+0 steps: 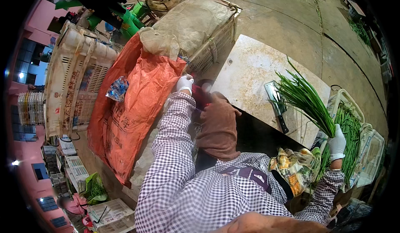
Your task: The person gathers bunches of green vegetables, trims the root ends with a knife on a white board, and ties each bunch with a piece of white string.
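My right hand (337,144), in a white glove, is closed around the lower end of a bunch of green chives (310,101). Their tips point up and left over a stained white board (246,72). A cleaver (273,95) with a dark handle lies on that board beside the chives. At the edge of an orange woven sack (139,95), my gloved left hand (185,84) has its fingers curled closed. What they pinch, if anything, is hidden. A clear packet of shiny blue pieces (118,88) rests on the sack.
A crate of long green stalks (348,129) stands at my right, near a patterned yellow-orange bag (293,170). Ahead on the left is a plastic-covered crate (196,20). White crates (79,78) stand further left. Another person (75,204) is at the lower left.
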`<state>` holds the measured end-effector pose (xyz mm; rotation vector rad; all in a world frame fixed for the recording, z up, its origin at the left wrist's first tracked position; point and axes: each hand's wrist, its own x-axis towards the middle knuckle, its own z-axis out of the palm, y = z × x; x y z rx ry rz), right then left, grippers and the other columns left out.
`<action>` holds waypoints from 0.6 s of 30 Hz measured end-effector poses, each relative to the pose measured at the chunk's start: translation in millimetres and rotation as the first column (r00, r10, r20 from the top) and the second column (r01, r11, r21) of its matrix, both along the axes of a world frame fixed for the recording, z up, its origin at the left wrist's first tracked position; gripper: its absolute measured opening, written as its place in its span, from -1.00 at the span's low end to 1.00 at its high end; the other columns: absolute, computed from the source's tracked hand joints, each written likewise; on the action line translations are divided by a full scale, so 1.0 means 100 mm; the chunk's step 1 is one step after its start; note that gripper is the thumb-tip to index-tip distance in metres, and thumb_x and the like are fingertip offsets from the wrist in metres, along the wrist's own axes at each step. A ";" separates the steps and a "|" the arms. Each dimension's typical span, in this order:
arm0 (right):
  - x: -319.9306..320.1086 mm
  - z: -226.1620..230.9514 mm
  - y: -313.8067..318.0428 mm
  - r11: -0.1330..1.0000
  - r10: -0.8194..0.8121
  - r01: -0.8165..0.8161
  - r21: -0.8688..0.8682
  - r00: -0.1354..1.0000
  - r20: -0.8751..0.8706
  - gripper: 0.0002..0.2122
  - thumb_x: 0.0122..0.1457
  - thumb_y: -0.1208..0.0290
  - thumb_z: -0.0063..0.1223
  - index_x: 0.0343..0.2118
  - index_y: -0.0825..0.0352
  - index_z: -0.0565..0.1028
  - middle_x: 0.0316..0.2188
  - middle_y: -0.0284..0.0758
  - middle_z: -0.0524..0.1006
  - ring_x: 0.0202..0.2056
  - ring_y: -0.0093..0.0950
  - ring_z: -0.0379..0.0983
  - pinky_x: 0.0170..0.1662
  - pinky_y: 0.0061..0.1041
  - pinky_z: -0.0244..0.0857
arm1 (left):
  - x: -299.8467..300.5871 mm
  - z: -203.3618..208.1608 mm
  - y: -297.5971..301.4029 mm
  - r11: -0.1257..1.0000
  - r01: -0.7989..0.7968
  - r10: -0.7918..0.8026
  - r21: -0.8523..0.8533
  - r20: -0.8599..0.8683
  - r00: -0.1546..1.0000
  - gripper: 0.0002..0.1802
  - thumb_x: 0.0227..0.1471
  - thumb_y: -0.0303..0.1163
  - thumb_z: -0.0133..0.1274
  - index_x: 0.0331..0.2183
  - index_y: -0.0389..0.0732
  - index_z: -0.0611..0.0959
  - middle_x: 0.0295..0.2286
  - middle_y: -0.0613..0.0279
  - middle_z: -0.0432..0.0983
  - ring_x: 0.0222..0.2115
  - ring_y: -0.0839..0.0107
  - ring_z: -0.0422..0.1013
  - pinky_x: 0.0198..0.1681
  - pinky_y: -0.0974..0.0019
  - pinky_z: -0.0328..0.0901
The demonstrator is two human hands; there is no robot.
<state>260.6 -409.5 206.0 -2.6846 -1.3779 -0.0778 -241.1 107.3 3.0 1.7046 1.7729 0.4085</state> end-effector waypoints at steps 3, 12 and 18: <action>-0.01 0.00 0.00 1.000 -0.024 0.024 0.006 1.000 0.010 -0.67 0.00 0.53 0.08 -0.11 0.29 0.44 -0.29 -0.07 0.53 -0.29 -0.02 0.46 -0.29 -0.20 0.36 | 0.03 -0.05 -0.01 0.999 -0.044 0.043 0.011 0.086 0.995 -0.94 -0.10 -0.47 0.24 -0.46 -0.15 0.69 -0.51 0.27 0.57 -0.46 0.41 0.46 -0.31 0.32 0.33; 0.08 -0.13 -0.06 1.000 0.001 -0.001 0.014 0.999 0.036 -0.62 0.00 0.52 0.09 -0.05 0.27 0.44 -0.27 -0.04 0.53 -0.28 -0.02 0.47 -0.29 -0.19 0.36 | 0.00 -0.66 0.13 0.976 -0.213 0.192 0.032 0.323 0.927 -0.80 -0.14 -0.52 0.30 -0.35 -0.18 0.67 -0.50 0.39 0.54 -0.54 0.62 0.35 -0.45 0.47 0.27; 0.00 -0.05 0.07 1.000 -0.014 0.014 -0.015 1.000 0.018 -0.61 0.00 0.53 0.08 -0.04 0.29 0.44 -0.24 -0.04 0.53 -0.27 -0.02 0.47 -0.28 -0.21 0.37 | -0.07 -0.99 0.19 0.959 -0.279 0.248 -0.043 0.599 0.761 -0.71 -0.13 -0.54 0.31 -0.27 -0.26 0.64 -0.44 0.28 0.58 -0.50 0.54 0.46 -0.38 0.48 0.39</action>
